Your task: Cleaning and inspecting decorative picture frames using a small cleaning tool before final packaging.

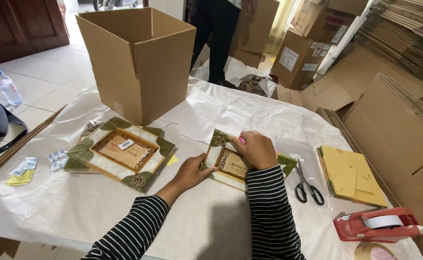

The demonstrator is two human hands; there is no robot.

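Left hand (190,172), fingers loosely curled, grips the near-left edge of a small decorated frame (227,161) lying flat at its 2 o'clock. Right hand (256,148), fingers bent, presses flat atop the frame's middle. Scissors (306,185) lie at its 4 o'clock.

small frame (233,163) middle under hands; tape roll (376,252) cut by edge

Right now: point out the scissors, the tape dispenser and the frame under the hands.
scissors (307,185): head view, on the pivot above the black handles.
tape dispenser (365,231): head view, on its red body.
frame (223,156): head view, on its left border.
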